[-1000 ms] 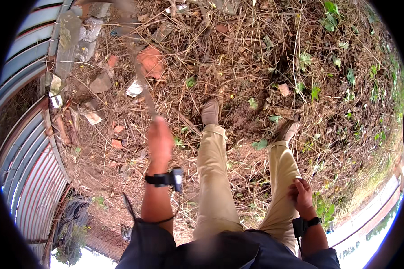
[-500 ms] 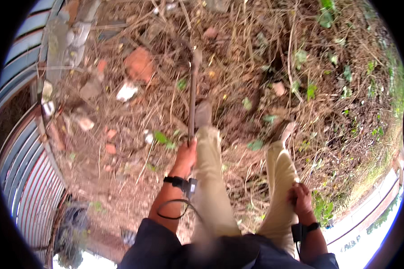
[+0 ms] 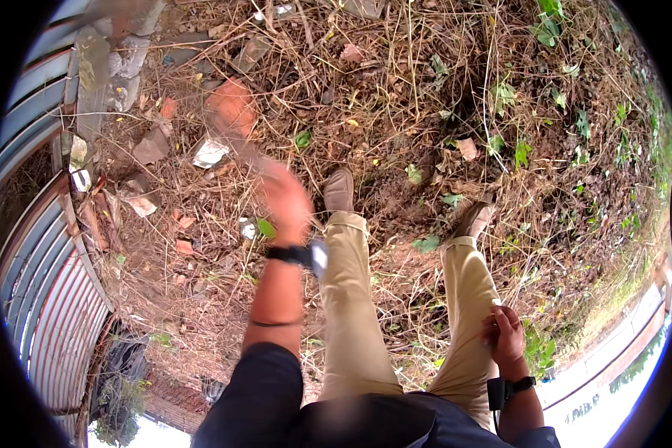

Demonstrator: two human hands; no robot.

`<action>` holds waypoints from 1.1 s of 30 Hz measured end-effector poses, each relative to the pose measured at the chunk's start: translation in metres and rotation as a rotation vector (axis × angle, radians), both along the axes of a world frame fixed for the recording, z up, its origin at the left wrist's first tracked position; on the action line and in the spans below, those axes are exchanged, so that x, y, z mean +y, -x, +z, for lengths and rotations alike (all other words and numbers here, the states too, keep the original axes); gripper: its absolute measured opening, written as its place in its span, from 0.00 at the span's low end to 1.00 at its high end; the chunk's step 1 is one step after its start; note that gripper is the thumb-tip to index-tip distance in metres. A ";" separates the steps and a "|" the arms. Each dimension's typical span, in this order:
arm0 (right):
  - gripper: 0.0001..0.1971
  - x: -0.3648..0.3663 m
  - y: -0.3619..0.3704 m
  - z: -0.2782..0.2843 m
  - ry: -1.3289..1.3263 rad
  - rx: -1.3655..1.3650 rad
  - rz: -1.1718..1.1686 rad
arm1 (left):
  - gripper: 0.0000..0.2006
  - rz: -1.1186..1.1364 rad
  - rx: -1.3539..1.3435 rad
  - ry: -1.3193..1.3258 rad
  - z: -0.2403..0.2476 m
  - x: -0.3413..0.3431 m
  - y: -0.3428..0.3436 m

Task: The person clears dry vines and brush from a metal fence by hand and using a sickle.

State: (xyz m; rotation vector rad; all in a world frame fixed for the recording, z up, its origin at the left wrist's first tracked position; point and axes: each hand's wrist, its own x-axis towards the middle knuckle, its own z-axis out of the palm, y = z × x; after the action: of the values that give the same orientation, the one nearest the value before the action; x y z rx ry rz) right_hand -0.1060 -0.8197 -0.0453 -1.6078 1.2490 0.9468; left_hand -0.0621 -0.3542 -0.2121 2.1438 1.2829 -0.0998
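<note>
My left hand (image 3: 285,201), blurred by motion, is closed round a long stick-like tool (image 3: 248,153). That tool shows only as a faint brownish smear running up and left from the fist, across the red brick piece (image 3: 231,104); its far end cannot be made out. Beside my right knee and thigh, my right hand (image 3: 505,334) is held with curled fingers. A tiny white spot (image 3: 496,302) shows at its fingertips, too small to name. Both wrists wear black bands. Dry stalks and leaf litter (image 3: 396,149) cover the ground ahead of my feet.
A ribbed metal sheet fence (image 3: 52,276) runs along the left. Broken bricks, a white chunk (image 3: 210,153) and grey slabs (image 3: 93,82) lie near it. My shoes (image 3: 339,190) stand apart on the litter. Green leafy plants (image 3: 521,153) grow at the right.
My left hand has swung up and to the left; the tool, which pointed straight ahead, now slants toward the upper left. My right hand has hardly moved.
</note>
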 end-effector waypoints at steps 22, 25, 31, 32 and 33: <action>0.11 -0.011 0.001 -0.005 -0.045 0.023 -0.002 | 0.22 -0.219 0.510 0.524 -0.048 -0.064 0.085; 0.11 -0.011 0.003 -0.006 -0.032 0.023 -0.025 | 0.24 -0.139 0.588 0.840 -0.067 -0.096 0.134; 0.10 -0.011 -0.002 -0.004 -0.065 0.057 -0.040 | 0.19 -0.117 0.527 0.520 0.020 -0.069 0.118; 0.10 -0.012 -0.002 -0.004 -0.068 0.057 -0.040 | 0.19 -0.100 0.427 0.499 0.026 -0.068 0.109; 0.10 -0.013 -0.002 -0.004 -0.058 0.080 -0.041 | 0.19 -0.063 0.410 0.508 0.029 -0.067 0.102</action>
State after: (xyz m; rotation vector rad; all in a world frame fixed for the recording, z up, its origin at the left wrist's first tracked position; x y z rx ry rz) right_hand -0.1035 -0.8330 -0.0491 -1.5064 1.2930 1.0213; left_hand -0.1642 -0.4208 -0.1831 1.7675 1.2375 -0.8362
